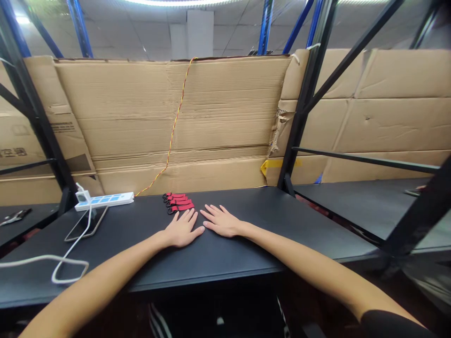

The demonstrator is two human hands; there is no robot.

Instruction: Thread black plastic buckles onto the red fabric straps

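Observation:
My left hand [183, 229] lies flat on the dark tabletop [253, 206], palm down, with its fingers spread. Just beyond its fingertips is a row of several red straps [180, 203] with black rings or clips at their left ends. My right hand [221, 221] also rests palm down on the tabletop, fingers apart, to the right of the straps. The two thumbs are close to each other, and neither hand holds anything.
A white power strip [109, 201] with a plugged-in charger [83, 193] stands at the back left. Before it lies a phone [87, 224], crossed by a white cable [70, 274]. Cardboard [225, 117] walls the back; a dark metal post [299, 122] rises at right.

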